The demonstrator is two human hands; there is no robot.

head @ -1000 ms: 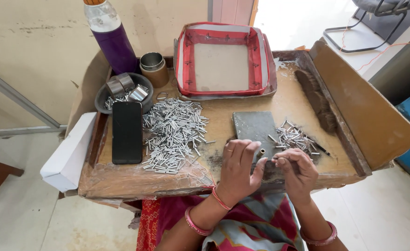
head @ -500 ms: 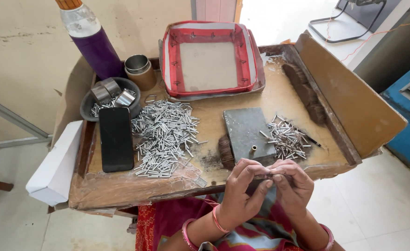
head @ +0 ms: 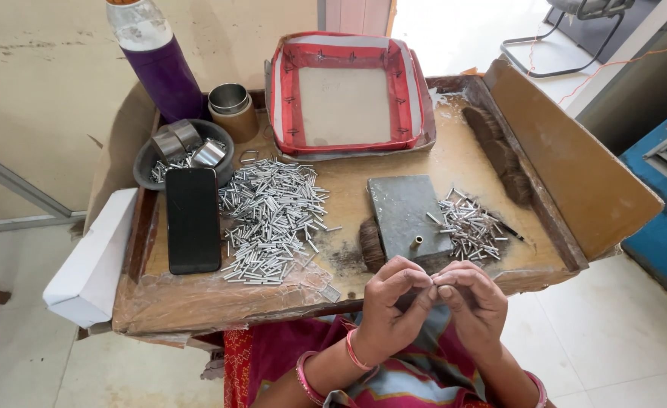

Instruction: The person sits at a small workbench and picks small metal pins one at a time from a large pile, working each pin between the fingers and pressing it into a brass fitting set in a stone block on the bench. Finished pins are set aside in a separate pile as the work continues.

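Both hands meet fingertip to fingertip just off the near edge of the wooden work tray (head: 197, 302): the left hand (head: 394, 313) and the right hand (head: 473, 302) have their fingers curled inward and pinched together at the point where they touch, and whatever small piece sits between them is hidden, so I cannot tell what they clamp. Just beyond the knuckles lies a grey metal block (head: 405, 215) with a small brass peg (head: 417, 242) standing near its front edge, and a dark brush (head: 371, 245) rests against its left side. To the right of the block is a small heap of short metal tubes (head: 469, 227); to its left spreads a much larger heap of the same tubes (head: 277, 219). Left of that lies a black phone (head: 193, 219), face up. Farther back sit a dark bowl (head: 146, 162) holding metal rings, a round tin (head: 231, 109), a purple flask (head: 163, 68) and a red-rimmed square tray (head: 345, 94).
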